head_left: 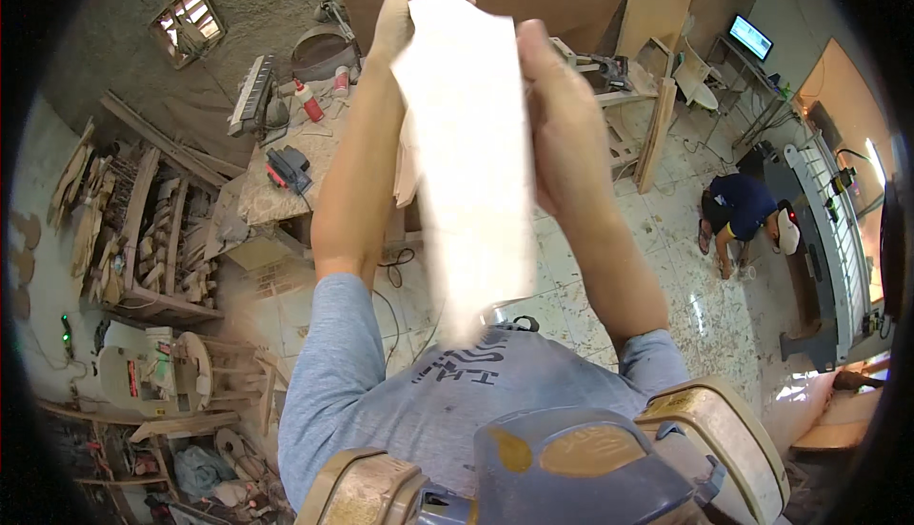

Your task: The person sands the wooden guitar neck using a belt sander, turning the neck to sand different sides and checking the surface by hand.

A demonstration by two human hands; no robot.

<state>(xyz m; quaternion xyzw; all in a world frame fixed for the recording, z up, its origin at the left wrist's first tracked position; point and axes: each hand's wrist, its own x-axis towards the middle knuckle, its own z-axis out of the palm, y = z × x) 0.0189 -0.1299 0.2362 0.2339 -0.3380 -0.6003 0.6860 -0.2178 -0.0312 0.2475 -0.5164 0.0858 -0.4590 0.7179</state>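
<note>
A long pale board, washed out by glare, is raised in front of my chest. Its far end is cut at angles, and the near end narrows into blur by my shirt. At the far left corner my left hand is closed around it, with fingertips showing past the far edge. My right hand lies along the right edge, slightly blurred. Its fingers point away from me, and the board hides part of them. Behind my left arm is a cluttered workbench bearing a red glue bottle and a dark sander.
Wood offcuts fill a rack at left. A round-topped machine stands below it. At right, a person crouches beside a long grey machine. Shavings litter the tiled floor. A respirator covers the lower edge of view.
</note>
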